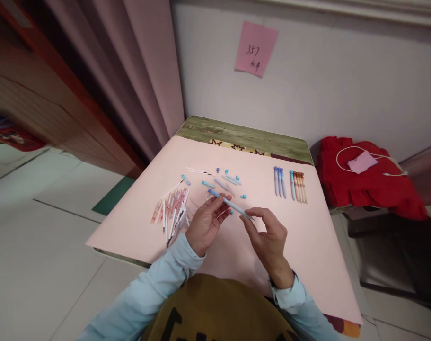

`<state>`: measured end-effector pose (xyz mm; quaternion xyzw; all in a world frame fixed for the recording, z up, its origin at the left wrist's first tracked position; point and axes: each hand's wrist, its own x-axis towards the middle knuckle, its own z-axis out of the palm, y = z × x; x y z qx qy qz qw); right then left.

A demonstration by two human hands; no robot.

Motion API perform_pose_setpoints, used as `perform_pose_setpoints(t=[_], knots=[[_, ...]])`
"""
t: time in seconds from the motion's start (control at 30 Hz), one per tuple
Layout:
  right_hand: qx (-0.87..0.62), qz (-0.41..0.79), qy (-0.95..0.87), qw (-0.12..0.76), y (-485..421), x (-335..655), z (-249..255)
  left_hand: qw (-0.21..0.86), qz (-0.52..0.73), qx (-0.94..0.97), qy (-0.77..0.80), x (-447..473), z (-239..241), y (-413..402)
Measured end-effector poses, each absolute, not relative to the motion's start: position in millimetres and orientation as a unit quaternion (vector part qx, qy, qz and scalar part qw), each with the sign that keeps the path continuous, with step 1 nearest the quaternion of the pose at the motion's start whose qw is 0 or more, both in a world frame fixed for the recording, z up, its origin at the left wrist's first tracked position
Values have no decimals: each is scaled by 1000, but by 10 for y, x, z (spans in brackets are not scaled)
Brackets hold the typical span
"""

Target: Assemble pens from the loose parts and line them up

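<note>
Both hands hold one light blue pen (pixel 230 204) above the pink sheet (pixel 137 222) that covers the table. My left hand (pixel 205 222) grips the pen's upper part with fingers wrapped round it. My right hand (pixel 267 237) pinches the pen's tip end between thumb and forefinger. Left of my left hand lies a heap of pen refills and clear barrels (pixel 172 210). Just beyond the hands are scattered blue pen parts (pixel 226 180).
A row of finished blue and orange pens (pixel 290 185) lies at the far right of the sheet. A red cloth with a white cable (pixel 367 175) sits on a seat to the right. A pink note (pixel 256 48) hangs on the wall, a curtain (pixel 137 71) to the left.
</note>
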<state>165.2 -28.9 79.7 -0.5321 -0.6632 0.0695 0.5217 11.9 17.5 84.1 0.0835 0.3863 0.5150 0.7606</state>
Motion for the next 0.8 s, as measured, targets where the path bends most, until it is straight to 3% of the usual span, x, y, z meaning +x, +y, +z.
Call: perform_pose_setpoints(t=[0.23,0.57,0.8], knots=[[-530,26,-670,519,-290,1640,785,764,507,83,390,124,827,169],[-593,-48,-676,436,-289,1655,738,779,502,74,367,178,847,140],[-622,17,-665,414,-317,1654,712,759,548,88,340,185,834,146]])
